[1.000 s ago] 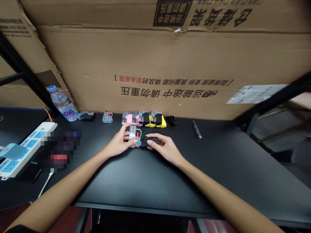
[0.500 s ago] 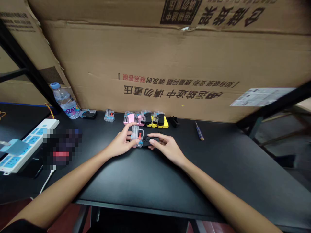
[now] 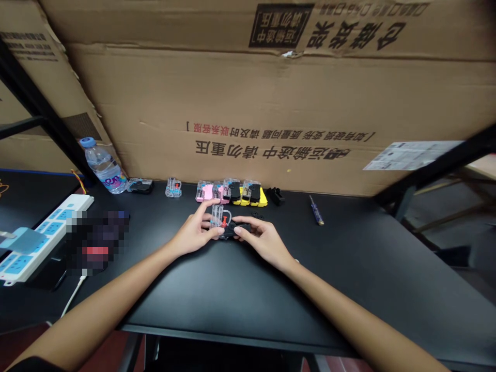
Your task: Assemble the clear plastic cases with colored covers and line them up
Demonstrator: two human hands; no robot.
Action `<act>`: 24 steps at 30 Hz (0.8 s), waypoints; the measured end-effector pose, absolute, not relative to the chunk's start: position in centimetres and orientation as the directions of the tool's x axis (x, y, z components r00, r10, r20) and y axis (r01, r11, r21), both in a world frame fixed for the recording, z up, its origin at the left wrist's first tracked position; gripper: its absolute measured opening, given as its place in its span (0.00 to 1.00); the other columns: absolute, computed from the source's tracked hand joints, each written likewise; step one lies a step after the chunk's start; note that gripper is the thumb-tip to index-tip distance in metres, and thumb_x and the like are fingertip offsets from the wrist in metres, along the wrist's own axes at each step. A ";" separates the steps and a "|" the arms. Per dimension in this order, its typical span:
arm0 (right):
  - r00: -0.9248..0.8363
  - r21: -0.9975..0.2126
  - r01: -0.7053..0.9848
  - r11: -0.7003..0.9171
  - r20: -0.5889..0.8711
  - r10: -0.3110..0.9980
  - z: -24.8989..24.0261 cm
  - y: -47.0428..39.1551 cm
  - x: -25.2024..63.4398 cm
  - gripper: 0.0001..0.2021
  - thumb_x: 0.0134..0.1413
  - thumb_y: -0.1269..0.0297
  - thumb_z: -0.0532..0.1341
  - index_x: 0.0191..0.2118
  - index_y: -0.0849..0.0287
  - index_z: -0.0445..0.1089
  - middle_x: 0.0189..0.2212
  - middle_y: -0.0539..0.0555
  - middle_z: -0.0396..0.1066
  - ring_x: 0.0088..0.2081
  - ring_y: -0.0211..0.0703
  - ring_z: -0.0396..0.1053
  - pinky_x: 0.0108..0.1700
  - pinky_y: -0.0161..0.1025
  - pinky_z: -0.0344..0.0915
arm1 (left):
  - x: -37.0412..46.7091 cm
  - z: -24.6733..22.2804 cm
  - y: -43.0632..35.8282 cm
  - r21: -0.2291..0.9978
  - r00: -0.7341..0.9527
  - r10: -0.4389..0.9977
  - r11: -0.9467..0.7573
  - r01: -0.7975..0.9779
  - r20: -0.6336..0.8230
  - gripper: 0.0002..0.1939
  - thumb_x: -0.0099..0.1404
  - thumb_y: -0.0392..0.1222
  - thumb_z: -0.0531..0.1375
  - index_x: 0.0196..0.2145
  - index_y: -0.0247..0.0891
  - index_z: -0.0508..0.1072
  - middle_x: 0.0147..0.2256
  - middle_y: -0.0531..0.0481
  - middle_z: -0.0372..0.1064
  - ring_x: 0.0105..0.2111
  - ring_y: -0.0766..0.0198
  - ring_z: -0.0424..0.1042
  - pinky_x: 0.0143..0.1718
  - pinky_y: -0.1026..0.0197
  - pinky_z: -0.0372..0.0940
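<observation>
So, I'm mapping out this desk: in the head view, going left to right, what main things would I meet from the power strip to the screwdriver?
White power strip, water bottle, black-and-clear case, rear clear case, left hand, held clear case, held black piece, right hand, screwdriver.

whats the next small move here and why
Probably ease the black piece squarely onto the clear case: the left hand holds the case, while the right hand pinches the piece, which juts out past the case's right side.
</observation>
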State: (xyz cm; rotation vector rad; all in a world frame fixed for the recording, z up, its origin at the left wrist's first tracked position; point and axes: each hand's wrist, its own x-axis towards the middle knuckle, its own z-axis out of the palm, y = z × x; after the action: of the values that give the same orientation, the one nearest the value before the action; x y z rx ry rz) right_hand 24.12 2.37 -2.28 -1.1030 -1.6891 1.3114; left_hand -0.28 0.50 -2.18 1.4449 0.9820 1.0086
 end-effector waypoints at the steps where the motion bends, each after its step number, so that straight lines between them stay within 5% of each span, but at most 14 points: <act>1: -0.373 -0.974 0.194 0.119 0.039 0.927 -2.2 2.3 24.1 0.25 0.58 0.48 0.71 0.55 0.59 0.80 0.37 0.57 0.84 0.36 0.50 0.82 0.48 0.51 0.80 | -0.3 -2.1 0.5 0.994 0.302 0.950 -0.099 0.056 0.077 0.38 0.67 0.41 0.69 0.69 0.48 0.57 0.41 0.50 0.74 0.36 0.61 0.81 0.38 0.57 0.78; 24: -0.373 -0.954 0.206 0.217 0.129 0.919 -2.5 2.1 23.4 0.22 0.60 0.50 0.69 0.55 0.56 0.81 0.48 0.58 0.84 0.42 0.53 0.82 0.49 0.51 0.80 | -0.5 -2.0 0.4 0.989 0.298 0.952 -0.102 0.104 0.066 0.39 0.66 0.45 0.69 0.70 0.47 0.59 0.44 0.47 0.78 0.38 0.57 0.83 0.39 0.56 0.78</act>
State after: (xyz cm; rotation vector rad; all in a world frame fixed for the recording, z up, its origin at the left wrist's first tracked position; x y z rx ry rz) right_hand 23.44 2.09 -2.53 -1.0538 -1.7426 1.2016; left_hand -0.47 0.43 -1.96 1.4849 1.0255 0.9852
